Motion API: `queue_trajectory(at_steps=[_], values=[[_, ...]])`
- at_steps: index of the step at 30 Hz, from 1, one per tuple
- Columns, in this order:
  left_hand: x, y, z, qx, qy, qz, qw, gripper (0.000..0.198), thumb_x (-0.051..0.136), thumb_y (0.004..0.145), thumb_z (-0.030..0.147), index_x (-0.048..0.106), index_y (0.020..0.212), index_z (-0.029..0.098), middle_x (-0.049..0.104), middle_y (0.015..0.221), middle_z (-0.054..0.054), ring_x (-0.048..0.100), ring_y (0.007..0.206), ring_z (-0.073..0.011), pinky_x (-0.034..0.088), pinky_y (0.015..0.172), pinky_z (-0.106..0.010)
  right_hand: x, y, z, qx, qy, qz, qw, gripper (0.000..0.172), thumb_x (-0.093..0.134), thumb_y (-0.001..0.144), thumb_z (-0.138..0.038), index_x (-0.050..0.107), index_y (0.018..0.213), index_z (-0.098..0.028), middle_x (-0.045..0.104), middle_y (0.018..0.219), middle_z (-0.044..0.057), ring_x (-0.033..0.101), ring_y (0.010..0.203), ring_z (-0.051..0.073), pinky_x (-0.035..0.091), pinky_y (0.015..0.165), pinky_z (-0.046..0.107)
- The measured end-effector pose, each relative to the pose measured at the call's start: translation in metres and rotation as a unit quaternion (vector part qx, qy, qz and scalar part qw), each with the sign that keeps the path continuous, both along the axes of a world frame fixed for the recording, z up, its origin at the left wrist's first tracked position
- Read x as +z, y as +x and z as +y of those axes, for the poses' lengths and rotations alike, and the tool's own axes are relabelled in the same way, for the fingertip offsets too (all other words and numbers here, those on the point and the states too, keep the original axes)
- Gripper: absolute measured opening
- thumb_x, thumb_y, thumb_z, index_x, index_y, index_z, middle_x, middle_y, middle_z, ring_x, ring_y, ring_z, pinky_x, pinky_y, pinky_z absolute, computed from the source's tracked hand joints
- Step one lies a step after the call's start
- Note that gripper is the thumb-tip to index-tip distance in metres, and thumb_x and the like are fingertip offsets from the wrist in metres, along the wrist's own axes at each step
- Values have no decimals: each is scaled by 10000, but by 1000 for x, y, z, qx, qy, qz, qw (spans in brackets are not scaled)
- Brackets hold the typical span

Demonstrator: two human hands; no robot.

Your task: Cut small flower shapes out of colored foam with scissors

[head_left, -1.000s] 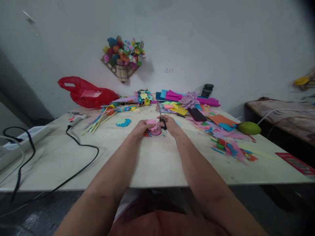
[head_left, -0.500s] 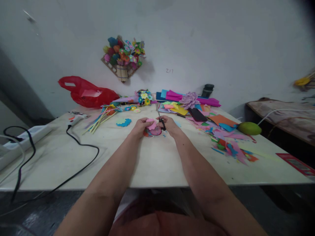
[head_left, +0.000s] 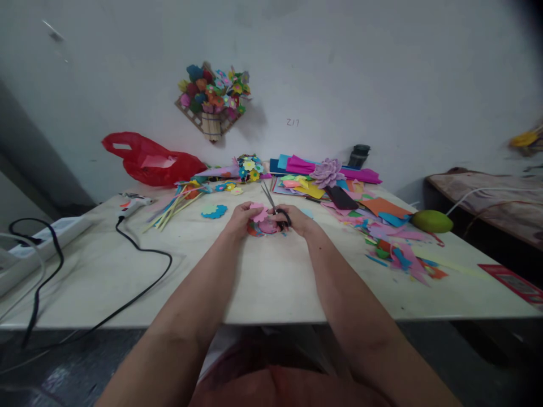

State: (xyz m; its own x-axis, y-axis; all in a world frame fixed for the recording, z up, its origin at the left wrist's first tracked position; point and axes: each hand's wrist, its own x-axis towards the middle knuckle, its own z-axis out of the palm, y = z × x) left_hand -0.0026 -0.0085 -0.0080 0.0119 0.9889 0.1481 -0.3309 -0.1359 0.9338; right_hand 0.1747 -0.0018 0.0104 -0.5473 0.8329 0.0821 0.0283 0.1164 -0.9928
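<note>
Between the thumb and fingers of my left hand (head_left: 243, 218) is a pink flower-shaped cutout (head_left: 259, 212) with a scalloped edge. My right hand (head_left: 294, 219) is closed around the black handles of a pair of scissors (head_left: 268, 196), whose blades point up and to the left, away from me. Both hands are close together over the middle of the table. Under them lies a round pink piece (head_left: 268, 226) with small coloured scraps around it, partly hidden by my fingers. Blue and pale green flower cutouts (head_left: 214, 211) rest to the left of my left hand.
A glue gun (head_left: 134, 204) and its black cord lie left, near a white power strip (head_left: 46, 243). Behind are a red plastic bag (head_left: 153, 164) and stacked coloured sheets (head_left: 303, 164). Foam scraps (head_left: 401, 254), a black phone-like slab (head_left: 341, 198) and a green mango-like fruit (head_left: 432, 221) lie right.
The scissors have turned, their blades now tilting further left and looking slightly parted. My right hand's fingers have shifted on the handles. The pink cutout has moved slightly left.
</note>
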Motion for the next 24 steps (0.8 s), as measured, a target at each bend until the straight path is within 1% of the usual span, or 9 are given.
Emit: queue_trajectory(at_steps=[3, 9, 13, 15, 17, 19, 21, 22, 24], values=[[2, 1, -1, 2, -2, -4, 1000, 281, 789, 487, 262, 573, 617, 138, 577, 575, -14, 519, 514, -95, 414, 517, -226, 0, 0, 1, -3, -2, -4, 1000, 244, 657, 691, -247, 584, 892, -129, 603, 549, 5, 542, 412, 105, 301, 325, 174], [7, 3, -5, 7, -13, -3, 1000, 291, 807, 447, 261, 582, 584, 137, 561, 533, 4, 482, 470, -78, 397, 483, -218, -1, -1, 2, -60, 11, 21, 998, 242, 661, 694, -252, 589, 890, -130, 608, 551, -1, 540, 407, 101, 276, 328, 178], [6, 4, -6, 6, -4, 6, 1000, 306, 814, 452, 309, 591, 570, 137, 540, 512, 16, 484, 470, -80, 410, 503, -227, 0, -2, 1, -66, 0, 52, 996, 215, 647, 696, -243, 584, 867, -131, 626, 559, 13, 552, 408, 115, 262, 323, 186], [6, 3, -5, 4, 2, 15, 1000, 307, 812, 465, 341, 621, 595, 138, 558, 530, 7, 506, 495, -96, 428, 528, -242, 0, -3, 1, -70, -10, 64, 995, 213, 643, 697, -240, 579, 868, -130, 647, 584, 33, 560, 417, 123, 260, 321, 187], [5, 3, -4, -6, 20, 29, 999, 324, 807, 481, 358, 676, 683, 140, 634, 655, -35, 566, 595, -129, 460, 602, -267, 0, -4, 1, -80, -24, 79, 993, 213, 639, 706, -244, 571, 874, -130, 662, 608, 51, 564, 425, 127, 258, 322, 187], [5, 2, -4, -17, 54, 50, 997, 347, 801, 502, 359, 709, 755, 140, 675, 901, -97, 610, 781, -179, 472, 717, -299, 1, -6, 2, -99, -42, 96, 990, 206, 632, 719, -250, 566, 873, -131, 663, 613, 57, 565, 430, 130, 259, 324, 189], [5, 1, -4, -19, 94, 77, 992, 322, 795, 522, 349, 721, 755, 139, 617, 1131, -134, 581, 981, -231, 448, 820, -322, 1, -8, 2, -124, -63, 109, 984, 194, 626, 723, -244, 564, 867, -130, 653, 600, 52, 570, 435, 134, 265, 326, 192], [5, 1, -4, -15, 110, 93, 990, 303, 792, 528, 342, 724, 744, 140, 578, 1205, -141, 548, 1057, -250, 431, 859, -330, 1, -8, 2, -139, -71, 112, 981, 188, 626, 720, -233, 563, 864, -130, 646, 589, 46, 570, 435, 135, 268, 326, 192], [6, 2, -5, -9, 133, 124, 983, 277, 789, 535, 330, 730, 742, 156, 523, 1285, -137, 485, 1152, -269, 398, 910, -347, 0, -10, 3, -167, -84, 113, 976, 188, 632, 705, -196, 558, 866, -133, 636, 572, 33, 567, 429, 132, 270, 326, 191]])
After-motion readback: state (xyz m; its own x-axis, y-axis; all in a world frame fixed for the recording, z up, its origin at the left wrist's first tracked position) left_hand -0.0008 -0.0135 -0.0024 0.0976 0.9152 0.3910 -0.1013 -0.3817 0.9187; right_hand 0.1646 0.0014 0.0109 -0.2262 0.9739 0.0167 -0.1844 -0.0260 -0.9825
